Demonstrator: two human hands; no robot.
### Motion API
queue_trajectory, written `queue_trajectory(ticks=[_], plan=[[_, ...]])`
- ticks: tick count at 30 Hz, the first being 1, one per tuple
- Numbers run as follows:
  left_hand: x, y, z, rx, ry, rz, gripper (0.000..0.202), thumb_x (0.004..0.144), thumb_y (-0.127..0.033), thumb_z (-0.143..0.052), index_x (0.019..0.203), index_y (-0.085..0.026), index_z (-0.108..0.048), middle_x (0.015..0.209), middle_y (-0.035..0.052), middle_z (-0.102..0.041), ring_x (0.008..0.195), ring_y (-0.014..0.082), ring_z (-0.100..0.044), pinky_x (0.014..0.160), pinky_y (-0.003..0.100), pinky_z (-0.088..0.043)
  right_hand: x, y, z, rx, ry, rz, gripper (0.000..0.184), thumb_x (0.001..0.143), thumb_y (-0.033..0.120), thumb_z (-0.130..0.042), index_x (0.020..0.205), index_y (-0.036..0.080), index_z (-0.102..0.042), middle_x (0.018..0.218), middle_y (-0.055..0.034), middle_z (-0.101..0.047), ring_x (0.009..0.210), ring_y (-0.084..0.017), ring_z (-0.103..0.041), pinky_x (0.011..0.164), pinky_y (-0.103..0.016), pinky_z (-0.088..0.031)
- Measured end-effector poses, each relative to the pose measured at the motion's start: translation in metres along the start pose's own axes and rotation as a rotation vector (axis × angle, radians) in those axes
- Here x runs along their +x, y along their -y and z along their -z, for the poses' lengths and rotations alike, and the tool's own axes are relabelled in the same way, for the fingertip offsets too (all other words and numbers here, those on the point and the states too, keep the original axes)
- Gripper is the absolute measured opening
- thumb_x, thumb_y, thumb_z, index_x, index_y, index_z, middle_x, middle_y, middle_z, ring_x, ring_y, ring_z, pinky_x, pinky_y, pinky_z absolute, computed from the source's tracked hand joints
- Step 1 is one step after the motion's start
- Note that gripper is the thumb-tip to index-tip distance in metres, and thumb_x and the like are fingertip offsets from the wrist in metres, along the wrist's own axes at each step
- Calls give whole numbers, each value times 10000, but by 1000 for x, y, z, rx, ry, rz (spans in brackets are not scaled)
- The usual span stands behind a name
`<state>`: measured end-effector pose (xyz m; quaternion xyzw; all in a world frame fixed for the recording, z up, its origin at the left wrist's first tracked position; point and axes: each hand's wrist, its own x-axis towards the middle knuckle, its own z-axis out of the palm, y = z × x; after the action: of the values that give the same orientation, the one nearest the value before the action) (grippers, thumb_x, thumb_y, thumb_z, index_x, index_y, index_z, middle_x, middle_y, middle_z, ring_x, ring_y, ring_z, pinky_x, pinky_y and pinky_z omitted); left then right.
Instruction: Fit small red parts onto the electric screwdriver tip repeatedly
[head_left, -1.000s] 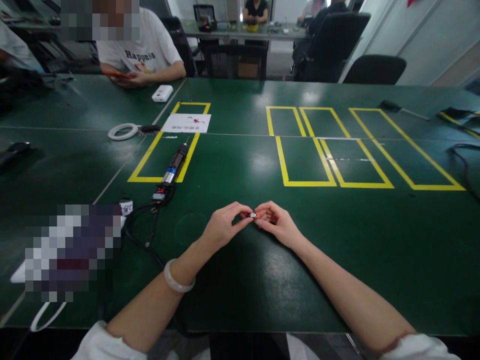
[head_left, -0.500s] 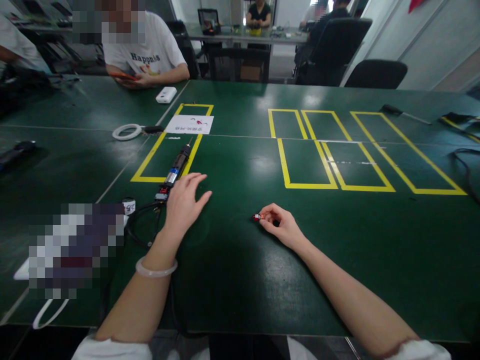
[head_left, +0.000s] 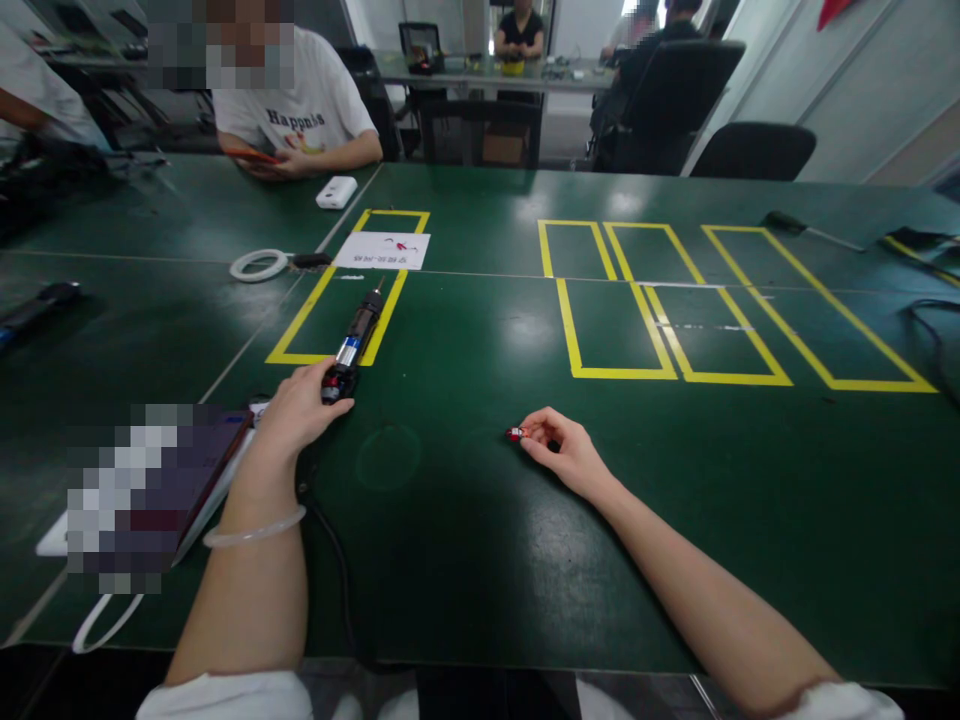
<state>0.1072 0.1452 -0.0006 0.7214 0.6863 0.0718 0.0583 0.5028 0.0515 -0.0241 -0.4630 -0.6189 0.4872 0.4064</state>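
Note:
My left hand (head_left: 300, 405), with a pale bangle (head_left: 255, 530) at the wrist, is closed round the rear end of a black electric screwdriver (head_left: 351, 348). The screwdriver lies on the green table, its thin bit pointing away from me, partly across a yellow-taped outline. A black cable (head_left: 341, 560) runs toward me beside that forearm. Between the thumb and fingertips of my right hand (head_left: 559, 450) is a small red-and-white piece (head_left: 515, 434), just above or on the tabletop. Its exact kind is too small to make out.
Several yellow tape outlines (head_left: 622, 373) mark the table (head_left: 480, 600). A white card (head_left: 382, 251) lies in the left one, near a coiled white cable (head_left: 259, 265) and a white box (head_left: 336, 192). A purple-and-white object (head_left: 210, 470), partly blurred, lies left. A person (head_left: 300, 110) sits opposite.
My left hand has moved left and back from beside the screwdriver and closed on its rear end. My right hand stays in place with the small piece.

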Motion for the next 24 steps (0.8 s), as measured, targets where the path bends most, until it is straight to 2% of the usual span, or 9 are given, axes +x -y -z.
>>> queue_trajectory(ticks=[5, 10, 13, 18, 24], plan=[[-2, -11, -2, -67, -1, -20, 778, 744, -439, -635, 1416, -128, -398, 1322, 163, -496, 1261, 318, -478, 1069, 460, -406, 1, -1, 0, 8, 2, -8, 164, 827, 298, -654, 933, 181, -609, 777, -7, -605, 634, -116, -509, 583, -253, -415], [-8, -47, -7, -67, -17, 56, 801, 719, -454, -659, 1412, -157, -388, 1309, 169, -464, 1154, 316, -554, 979, 470, -481, 2, -1, -1, 2, -1, 2, 181, 832, 321, -652, 940, 180, -613, 777, -6, -608, 619, -112, -506, 568, -248, -412], [-16, -72, -8, -62, -22, 36, 793, 726, -470, -653, 1410, -174, -383, 1285, 158, -458, 1124, 315, -572, 945, 458, -500, 1, 0, -2, -34, -12, 17, 166, 840, 314, -644, 941, 185, -614, 770, -4, -612, 612, -113, -509, 561, -247, -415], [-33, -118, -12, -59, 18, -87, 792, 760, -475, -626, 1442, -186, -346, 1254, 137, -461, 1046, 294, -608, 855, 401, -530, 1, 2, -2, -165, -46, 69, 124, 848, 264, -627, 947, 190, -617, 775, -7, -619, 633, -123, -533, 589, -258, -429], [-57, -173, -27, -162, -48, -298, 790, 739, -416, -685, 1435, -216, -369, 1206, 107, -501, 1006, 258, -619, 843, 364, -521, 1, -1, 0, -313, -62, 130, 115, 859, 243, -616, 966, 202, -619, 823, -16, -628, 698, -143, -563, 645, -274, -443]])
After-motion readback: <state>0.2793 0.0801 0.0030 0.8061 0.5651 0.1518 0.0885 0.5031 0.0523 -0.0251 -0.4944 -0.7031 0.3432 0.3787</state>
